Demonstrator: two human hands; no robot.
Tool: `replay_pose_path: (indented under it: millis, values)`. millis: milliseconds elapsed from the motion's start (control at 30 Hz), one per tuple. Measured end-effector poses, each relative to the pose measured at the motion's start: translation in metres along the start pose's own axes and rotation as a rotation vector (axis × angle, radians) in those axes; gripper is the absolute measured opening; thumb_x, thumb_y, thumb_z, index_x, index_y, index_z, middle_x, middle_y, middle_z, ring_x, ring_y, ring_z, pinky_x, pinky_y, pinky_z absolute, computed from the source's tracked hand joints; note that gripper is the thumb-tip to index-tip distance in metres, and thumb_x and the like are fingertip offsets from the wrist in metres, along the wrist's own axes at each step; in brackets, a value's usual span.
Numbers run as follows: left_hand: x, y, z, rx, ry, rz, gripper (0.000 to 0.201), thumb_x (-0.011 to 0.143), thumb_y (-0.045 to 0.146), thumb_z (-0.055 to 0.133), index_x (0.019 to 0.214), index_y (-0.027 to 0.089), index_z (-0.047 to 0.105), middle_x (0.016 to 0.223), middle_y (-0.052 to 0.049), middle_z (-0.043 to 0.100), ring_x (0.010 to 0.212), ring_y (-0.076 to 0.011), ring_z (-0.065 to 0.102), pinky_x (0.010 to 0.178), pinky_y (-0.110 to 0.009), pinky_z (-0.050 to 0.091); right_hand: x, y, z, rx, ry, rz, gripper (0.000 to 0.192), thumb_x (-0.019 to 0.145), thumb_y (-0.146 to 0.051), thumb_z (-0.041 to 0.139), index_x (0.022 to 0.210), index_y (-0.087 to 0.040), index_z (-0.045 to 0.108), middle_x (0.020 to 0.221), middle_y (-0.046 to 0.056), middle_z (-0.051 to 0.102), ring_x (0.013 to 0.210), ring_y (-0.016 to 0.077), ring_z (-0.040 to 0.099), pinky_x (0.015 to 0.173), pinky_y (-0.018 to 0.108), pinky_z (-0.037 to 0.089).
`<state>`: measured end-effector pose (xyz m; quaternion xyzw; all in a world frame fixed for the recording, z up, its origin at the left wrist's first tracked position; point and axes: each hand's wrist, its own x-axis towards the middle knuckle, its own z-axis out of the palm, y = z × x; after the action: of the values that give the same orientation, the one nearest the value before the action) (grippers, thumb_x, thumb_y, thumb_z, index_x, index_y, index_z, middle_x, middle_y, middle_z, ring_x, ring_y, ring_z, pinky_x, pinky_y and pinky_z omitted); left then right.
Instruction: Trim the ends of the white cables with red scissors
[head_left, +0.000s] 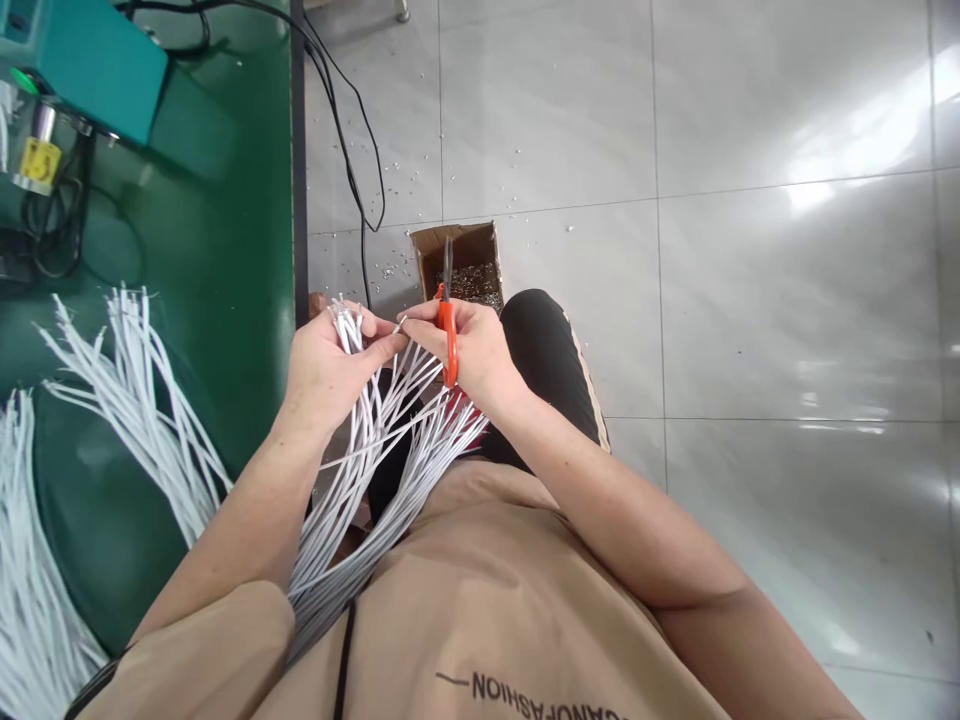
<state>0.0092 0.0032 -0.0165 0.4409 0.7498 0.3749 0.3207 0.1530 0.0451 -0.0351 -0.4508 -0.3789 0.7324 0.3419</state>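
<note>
My left hand (326,365) is closed around a bunch of thin white wires (366,425), their tips poking out above the fingers. In my right hand (476,345) is a pair of scissors (451,345) with orange handles, the dark blades pointing away from me. My right fingertips meet my left ones at the end of a single white wire. More white wires (405,505) from the bundle lie across my lap and run down to the left. Part of the scissors' handle is hidden by my right hand.
A cardboard box (431,243) with small cut bits stands on the tiled floor (555,120), where more bits are scattered. At left, the green table (232,200) carries other white wire bundles (150,410) and a teal machine (105,65). Black cables (337,120) hang beside its edge.
</note>
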Motion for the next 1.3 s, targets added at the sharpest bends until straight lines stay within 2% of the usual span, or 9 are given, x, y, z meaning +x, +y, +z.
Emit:
replay_pose_path:
  millis: [167, 333, 433, 600, 800, 900, 1033, 1200, 1300]
  values:
    - [-0.001, 0.002, 0.003, -0.082, -0.026, -0.017, 0.024, 0.062, 0.017, 0.078, 0.069, 0.020, 0.056, 0.079, 0.001, 0.068, 0.074, -0.0149, 0.064, 0.074, -0.028, 0.052, -0.002, 0.001, 0.001, 0.142, 0.015, 0.071, 0.007, 0.072, -0.023, 0.071, 0.074, -0.016, 0.070, 0.058, -0.005, 0.055, 0.055, 0.0068, 0.046, 0.056, 0.020, 0.039]
    - [-0.001, 0.004, 0.004, -0.372, -0.185, -0.137, 0.031, 0.065, 0.020, 0.078, 0.066, 0.019, 0.047, 0.072, 0.002, 0.062, 0.064, -0.0122, 0.063, 0.067, -0.028, 0.054, 0.003, 0.008, 0.004, 0.244, -0.019, 0.107, 0.017, 0.071, -0.030, 0.072, 0.072, -0.014, 0.067, 0.060, -0.003, 0.057, 0.057, 0.0066, 0.044, 0.053, 0.020, 0.036]
    - [0.001, 0.006, 0.001, -0.430, -0.264, -0.185, 0.032, 0.066, 0.020, 0.079, 0.067, 0.019, 0.047, 0.073, 0.000, 0.065, 0.064, -0.0115, 0.063, 0.064, -0.026, 0.052, 0.006, 0.012, 0.003, 0.174, 0.046, 0.122, 0.021, 0.071, -0.034, 0.073, 0.072, -0.014, 0.067, 0.056, -0.005, 0.052, 0.055, 0.0065, 0.041, 0.053, 0.020, 0.035]
    - [0.004, 0.006, -0.003, -0.391, -0.259, -0.247, 0.033, 0.062, 0.024, 0.083, 0.071, 0.019, 0.052, 0.079, -0.002, 0.066, 0.074, -0.0154, 0.067, 0.067, -0.027, 0.052, 0.003, 0.005, -0.005, 0.027, 0.163, -0.022, 0.018, 0.077, -0.032, 0.066, 0.085, -0.016, 0.070, 0.068, -0.003, 0.060, 0.062, 0.0078, 0.050, 0.061, 0.021, 0.041]
    - [0.005, 0.001, -0.003, -0.352, -0.247, -0.219, 0.034, 0.057, 0.029, 0.086, 0.072, 0.020, 0.057, 0.075, -0.001, 0.062, 0.074, -0.0158, 0.065, 0.070, -0.029, 0.052, -0.002, 0.005, -0.004, -0.043, -0.071, -0.050, 0.027, 0.075, -0.041, 0.070, 0.080, -0.015, 0.068, 0.071, 0.000, 0.067, 0.070, 0.0116, 0.059, 0.070, 0.024, 0.048]
    - [0.008, -0.002, -0.009, -0.243, -0.285, -0.194, 0.027, 0.064, 0.033, 0.082, 0.081, 0.020, 0.066, 0.089, -0.005, 0.069, 0.082, -0.0191, 0.066, 0.077, -0.033, 0.053, -0.001, 0.013, -0.004, -0.104, 0.039, -0.048, 0.025, 0.077, -0.040, 0.067, 0.081, -0.016, 0.068, 0.074, 0.000, 0.067, 0.070, 0.0120, 0.059, 0.070, 0.025, 0.048]
    - [0.010, -0.004, -0.019, -0.080, -0.315, -0.154, 0.022, 0.075, 0.037, 0.074, 0.090, 0.021, 0.074, 0.098, -0.007, 0.071, 0.090, -0.0219, 0.066, 0.085, -0.036, 0.053, 0.000, 0.010, -0.004, -0.177, 0.203, -0.153, 0.023, 0.081, -0.034, 0.060, 0.093, -0.017, 0.068, 0.091, 0.002, 0.069, 0.084, 0.0130, 0.062, 0.079, 0.026, 0.048]
    - [0.009, -0.003, -0.020, -0.081, -0.330, -0.154, 0.021, 0.072, 0.038, 0.076, 0.082, 0.020, 0.072, 0.080, -0.006, 0.069, 0.078, -0.0215, 0.066, 0.075, -0.034, 0.055, 0.004, -0.003, 0.000, -0.302, 0.028, -0.159, 0.024, 0.080, -0.038, 0.062, 0.087, -0.016, 0.070, 0.084, 0.003, 0.069, 0.078, 0.0135, 0.061, 0.074, 0.025, 0.048]
    - [0.010, -0.003, -0.018, -0.048, -0.276, -0.140, 0.027, 0.065, 0.040, 0.082, 0.080, 0.019, 0.070, 0.075, -0.004, 0.068, 0.076, -0.0219, 0.066, 0.072, -0.033, 0.054, 0.005, -0.003, 0.005, -0.350, 0.011, -0.117, 0.024, 0.076, -0.040, 0.066, 0.080, -0.016, 0.069, 0.074, 0.001, 0.066, 0.071, 0.0130, 0.057, 0.067, 0.025, 0.046]
